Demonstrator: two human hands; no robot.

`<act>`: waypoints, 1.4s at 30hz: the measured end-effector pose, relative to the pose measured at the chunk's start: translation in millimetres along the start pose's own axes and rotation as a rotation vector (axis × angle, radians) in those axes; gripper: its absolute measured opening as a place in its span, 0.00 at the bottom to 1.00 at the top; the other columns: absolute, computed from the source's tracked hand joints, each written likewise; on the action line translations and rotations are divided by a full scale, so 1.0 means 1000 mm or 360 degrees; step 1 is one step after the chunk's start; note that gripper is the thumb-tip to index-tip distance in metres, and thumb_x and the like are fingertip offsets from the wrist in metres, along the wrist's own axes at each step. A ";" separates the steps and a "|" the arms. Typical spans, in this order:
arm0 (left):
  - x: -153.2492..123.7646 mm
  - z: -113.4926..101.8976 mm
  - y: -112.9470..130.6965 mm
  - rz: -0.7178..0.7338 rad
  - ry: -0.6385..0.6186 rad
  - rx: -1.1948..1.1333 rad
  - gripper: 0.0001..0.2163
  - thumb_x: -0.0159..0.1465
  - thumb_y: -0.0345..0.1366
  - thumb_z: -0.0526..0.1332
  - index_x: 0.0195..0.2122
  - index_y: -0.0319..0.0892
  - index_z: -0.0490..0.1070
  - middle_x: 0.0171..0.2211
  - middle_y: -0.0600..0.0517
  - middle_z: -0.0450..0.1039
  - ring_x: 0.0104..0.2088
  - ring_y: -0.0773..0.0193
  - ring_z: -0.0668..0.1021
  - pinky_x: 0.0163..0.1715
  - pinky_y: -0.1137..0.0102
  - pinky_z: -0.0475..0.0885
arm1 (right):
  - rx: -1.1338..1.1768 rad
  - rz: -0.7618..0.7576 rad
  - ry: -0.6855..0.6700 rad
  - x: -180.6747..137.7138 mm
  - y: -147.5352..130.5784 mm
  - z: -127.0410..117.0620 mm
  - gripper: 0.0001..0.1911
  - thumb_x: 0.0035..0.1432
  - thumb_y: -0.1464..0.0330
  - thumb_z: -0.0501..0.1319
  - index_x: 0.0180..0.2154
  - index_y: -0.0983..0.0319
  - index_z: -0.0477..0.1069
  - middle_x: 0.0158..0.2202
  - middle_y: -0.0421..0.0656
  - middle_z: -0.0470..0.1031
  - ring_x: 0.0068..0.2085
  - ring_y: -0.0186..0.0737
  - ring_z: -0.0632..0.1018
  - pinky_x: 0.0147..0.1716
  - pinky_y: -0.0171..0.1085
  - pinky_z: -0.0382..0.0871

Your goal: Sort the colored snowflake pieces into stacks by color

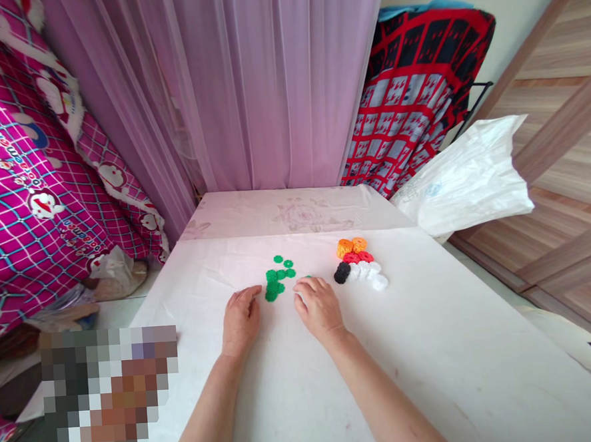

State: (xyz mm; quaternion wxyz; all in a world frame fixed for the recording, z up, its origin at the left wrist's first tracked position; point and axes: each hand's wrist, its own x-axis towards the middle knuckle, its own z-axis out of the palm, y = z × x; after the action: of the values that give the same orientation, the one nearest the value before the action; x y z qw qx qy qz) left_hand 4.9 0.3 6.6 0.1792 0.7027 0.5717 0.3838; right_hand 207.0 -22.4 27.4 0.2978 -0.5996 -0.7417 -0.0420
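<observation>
Several small green round discs lie scattered on the white table, just beyond my hands. My left hand rests on the tabletop with its fingers loosely bent, fingertips close to the nearest green discs. My right hand lies knuckles up to the right of the green discs, fingers curled down; a bit of green shows at its fingertips, and I cannot tell whether it grips that piece. Farther right sits a cluster of orange discs, red discs, a black disc and white discs.
A pink curtain hangs behind the table. A pink patterned blanket is piled at the left, a red and black blanket at the back right. A white plastic bag lies off the table's right corner. Wooden floor shows at right.
</observation>
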 end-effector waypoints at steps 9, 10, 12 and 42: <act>0.008 -0.007 -0.013 -0.0529 0.0469 -0.0593 0.13 0.59 0.37 0.53 0.40 0.43 0.74 0.42 0.49 0.79 0.46 0.60 0.79 0.51 0.64 0.71 | -0.0074 0.0116 -0.0496 0.067 -0.035 0.015 0.13 0.60 0.67 0.60 0.47 0.59 0.73 0.47 0.46 0.76 0.52 0.46 0.70 0.47 0.42 0.63; 0.009 -0.008 -0.014 -0.0550 0.0484 -0.0605 0.13 0.59 0.38 0.54 0.40 0.43 0.74 0.42 0.49 0.79 0.46 0.60 0.79 0.51 0.64 0.71 | -0.0096 0.0132 -0.0539 0.072 -0.036 0.018 0.13 0.59 0.67 0.61 0.47 0.59 0.72 0.46 0.47 0.77 0.53 0.47 0.69 0.47 0.42 0.62; 0.009 -0.010 -0.015 -0.0574 0.0492 -0.0580 0.13 0.58 0.38 0.54 0.40 0.43 0.74 0.42 0.49 0.79 0.45 0.60 0.79 0.50 0.64 0.71 | -0.0136 0.0164 -0.0609 0.077 -0.037 0.022 0.13 0.59 0.66 0.61 0.46 0.60 0.72 0.44 0.47 0.77 0.53 0.47 0.69 0.47 0.42 0.61; 0.008 -0.009 -0.014 -0.0572 0.0308 -0.0384 0.16 0.57 0.41 0.54 0.44 0.44 0.74 0.38 0.51 0.80 0.38 0.60 0.79 0.43 0.65 0.72 | -0.0039 0.0439 0.0246 -0.002 0.038 0.007 0.13 0.57 0.66 0.59 0.45 0.61 0.70 0.38 0.43 0.80 0.40 0.43 0.75 0.41 0.37 0.65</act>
State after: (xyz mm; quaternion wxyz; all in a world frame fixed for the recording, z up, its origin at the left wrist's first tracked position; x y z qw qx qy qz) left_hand -10.8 9.8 5.9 0.2717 0.5232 0.6520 0.4768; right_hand 238.9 -10.3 9.7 0.3496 -0.6943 -0.6266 -0.0558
